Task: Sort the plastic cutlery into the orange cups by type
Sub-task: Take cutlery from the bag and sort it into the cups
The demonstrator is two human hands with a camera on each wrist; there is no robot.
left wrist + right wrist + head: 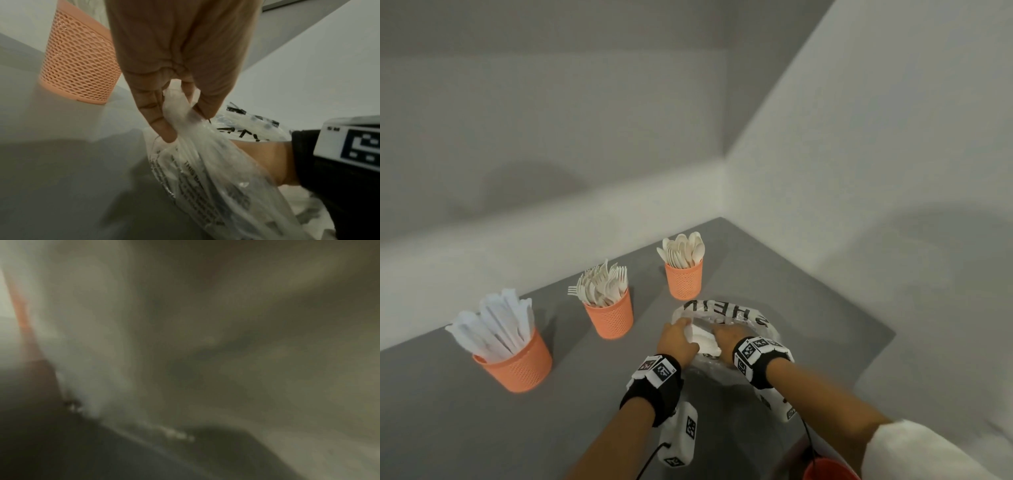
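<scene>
Fingers of the left hand (180, 53) point down and pinch a fold of the clear printed plastic bag (205, 170). Right hand (729, 337) lies on the same bag just beside the left one; whether it grips or only presses I cannot tell (its wrist view is only blur). Beyond the hands stand three orange cups: spoons (683, 279), forks (609, 315) and, furthest to the left, wrapped knives (515, 363). Grey table (465, 428) is bare left of the hands; its edge runs close on the right.

glossy clear plastic bag (205, 170); perforated, prob. plastic cups (517, 368)
</scene>
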